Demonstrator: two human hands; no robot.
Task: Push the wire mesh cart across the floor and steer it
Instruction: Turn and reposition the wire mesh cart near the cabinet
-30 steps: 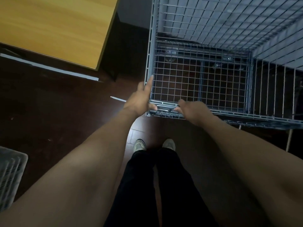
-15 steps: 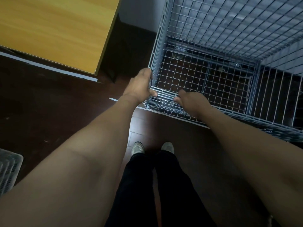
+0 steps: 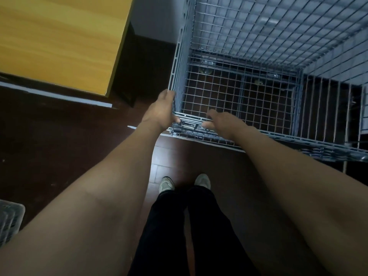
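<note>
A tall grey wire mesh cart (image 3: pixel 268 92) fills the upper right of the head view, seen from above, with the dark floor showing through its mesh bottom. My left hand (image 3: pixel 160 111) wraps around the cart's near left corner post and top rail. My right hand (image 3: pixel 223 123) grips the near top rail a little to the right of the left hand. The cart holds nothing that I can see. My two feet (image 3: pixel 184 183) stand on the floor just behind the cart.
A yellow wooden table (image 3: pixel 59 40) stands at the upper left, its corner close to the cart's left side, with a dark gap between them. The floor (image 3: pixel 49 148) is dark wood. A grey slatted object (image 3: pixel 9 220) lies at the lower left edge.
The cart has swung so its near rail now slants down to the right. My left hand shifted from the rail's top to around the corner post. Both hands stayed on the cart.
</note>
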